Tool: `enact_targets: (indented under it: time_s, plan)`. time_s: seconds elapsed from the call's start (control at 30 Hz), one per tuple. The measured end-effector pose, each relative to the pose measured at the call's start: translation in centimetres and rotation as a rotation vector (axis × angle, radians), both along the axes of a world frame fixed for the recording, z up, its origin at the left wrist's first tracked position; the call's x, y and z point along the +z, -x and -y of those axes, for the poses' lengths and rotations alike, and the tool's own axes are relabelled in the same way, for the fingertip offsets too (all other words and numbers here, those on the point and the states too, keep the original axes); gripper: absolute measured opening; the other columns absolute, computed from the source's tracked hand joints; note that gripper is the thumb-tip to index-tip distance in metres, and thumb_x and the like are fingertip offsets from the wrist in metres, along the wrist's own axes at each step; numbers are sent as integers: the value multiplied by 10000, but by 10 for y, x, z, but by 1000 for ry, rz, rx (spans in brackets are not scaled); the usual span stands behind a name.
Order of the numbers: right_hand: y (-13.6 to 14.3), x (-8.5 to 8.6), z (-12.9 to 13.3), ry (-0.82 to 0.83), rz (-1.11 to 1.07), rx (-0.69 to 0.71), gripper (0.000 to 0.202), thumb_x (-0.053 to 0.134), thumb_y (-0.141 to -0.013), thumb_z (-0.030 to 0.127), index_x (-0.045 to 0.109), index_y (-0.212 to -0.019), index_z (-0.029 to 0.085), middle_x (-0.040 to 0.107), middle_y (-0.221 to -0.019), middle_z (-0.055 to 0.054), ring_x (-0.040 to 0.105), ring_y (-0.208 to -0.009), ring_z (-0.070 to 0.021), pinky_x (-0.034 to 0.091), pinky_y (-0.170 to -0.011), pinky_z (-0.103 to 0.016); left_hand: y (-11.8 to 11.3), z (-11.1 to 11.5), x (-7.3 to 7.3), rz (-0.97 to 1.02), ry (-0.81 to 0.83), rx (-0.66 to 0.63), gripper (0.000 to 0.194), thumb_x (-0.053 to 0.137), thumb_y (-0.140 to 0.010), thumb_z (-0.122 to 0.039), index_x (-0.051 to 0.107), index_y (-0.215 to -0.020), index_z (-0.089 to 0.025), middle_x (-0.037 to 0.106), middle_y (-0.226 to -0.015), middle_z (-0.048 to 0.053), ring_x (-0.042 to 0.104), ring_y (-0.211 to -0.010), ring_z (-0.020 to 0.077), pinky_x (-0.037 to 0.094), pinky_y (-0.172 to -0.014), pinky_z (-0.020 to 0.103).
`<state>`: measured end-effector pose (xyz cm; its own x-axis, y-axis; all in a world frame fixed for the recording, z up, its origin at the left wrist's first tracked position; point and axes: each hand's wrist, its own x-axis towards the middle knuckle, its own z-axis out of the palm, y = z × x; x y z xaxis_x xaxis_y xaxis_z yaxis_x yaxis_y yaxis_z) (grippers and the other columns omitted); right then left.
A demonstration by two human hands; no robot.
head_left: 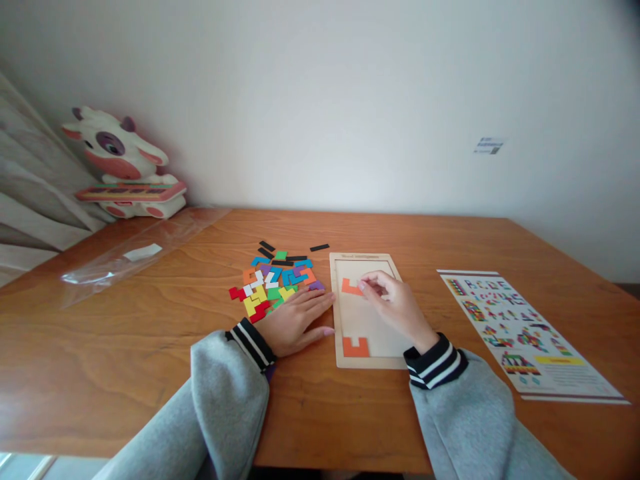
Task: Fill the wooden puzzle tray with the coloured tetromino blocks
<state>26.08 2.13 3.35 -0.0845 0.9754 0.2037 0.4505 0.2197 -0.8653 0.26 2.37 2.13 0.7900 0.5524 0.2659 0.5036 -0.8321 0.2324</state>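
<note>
A pale wooden puzzle tray [370, 363] lies at the middle of the table. One orange U-shaped piece [355, 347] sits in its lower left corner. Higher up in the tray is another orange piece [350, 287], its right end touched by the pinched fingertips of my right hand [395, 301]. My left hand [299, 320] lies flat with fingers spread, beside the tray's left edge and over the near part of a pile of colourful pieces [274, 275]. Some pieces are hidden under that hand.
On the right lies a printed pattern sheet [520, 327]. A clear plastic bag [145, 250] rests at the left, with a cow toy keyboard [130, 167] behind it. One black piece [319, 247] lies beyond the tray's upper left corner.
</note>
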Motion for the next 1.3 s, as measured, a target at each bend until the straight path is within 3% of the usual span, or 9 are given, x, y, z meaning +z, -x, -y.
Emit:
enact_targets:
  time_s: [0.1, 0.3, 0.5, 0.63, 0.83, 1.0, 1.13, 1.3]
  plan:
    - [-5, -4, -4, -2, 7, -45, 315, 586, -891, 483, 649, -967, 184, 733, -903, -82, 677, -789, -195, 518, -719, -324, 1, -1, -1, -28, -13, 12, 520, 430, -1023, -495, 484, -1450, -204, 535, -1484, 120, 484, -1387, 286, 379, -1165, 526]
    - [-7, -11, -7, 7, 79, -61, 255, 560, -887, 426, 656, -913, 192, 742, -891, -74, 679, -797, -190, 511, -718, -312, 2, -2, 0, -21, -44, 154, 515, 474, -995, -525, 601, -1342, -167, 588, -1418, 134, 515, -1327, 329, 425, -1122, 551]
    - [1, -20, -4, 108, 100, -6, 154, 580, -862, 327, 653, -911, 200, 748, -922, -70, 691, -858, -197, 518, -816, -343, 0, 0, -1, -6, -16, 277, 498, 492, -989, -516, 602, -1334, -175, 554, -1439, 138, 477, -1360, 325, 424, -1128, 543]
    - [11, -22, 0, 136, 79, 52, 195, 627, -858, 377, 659, -948, 207, 746, -967, -67, 686, -887, -199, 519, -837, -349, 0, -1, -4, -23, -47, 352, 495, 506, -987, -504, 600, -1335, -165, 539, -1464, 142, 448, -1394, 320, 394, -1152, 537]
    - [23, -24, 6, 123, 59, 108, 213, 641, -862, 373, 660, -995, 208, 738, -976, -62, 671, -891, -194, 515, -833, -343, 0, -1, -5, -30, -71, 400, 449, 514, -988, -485, 630, -1293, -176, 583, -1408, 137, 522, -1313, 318, 448, -1089, 529]
    - [14, -20, 1, 127, 12, 115, 246, 643, -854, 406, 668, -985, 199, 724, -952, -60, 658, -859, -183, 508, -799, -332, 2, -4, -9, 3, -129, 442, 402, 520, -987, -463, 664, -1235, -182, 597, -1359, 148, 564, -1225, 329, 442, -1068, 563]
    - [5, -15, -3, 183, -50, 140, 304, 666, -820, 448, 660, -979, 188, 724, -927, -62, 655, -833, -183, 498, -761, -327, 1, -4, -8, 60, -123, 391, 387, 544, -981, -429, 635, -1270, -188, 567, -1398, 150, 537, -1269, 330, 428, -1081, 576]
    - [4, -11, -2, 211, -81, 161, 299, 706, -788, 448, 646, -916, 184, 711, -883, -51, 635, -764, -162, 498, -727, -312, -3, 0, 0, 174, -120, 183, 365, 566, -977, -360, 597, -1302, -198, 625, -1336, 123, 575, -1231, 279, 485, -1050, 483]
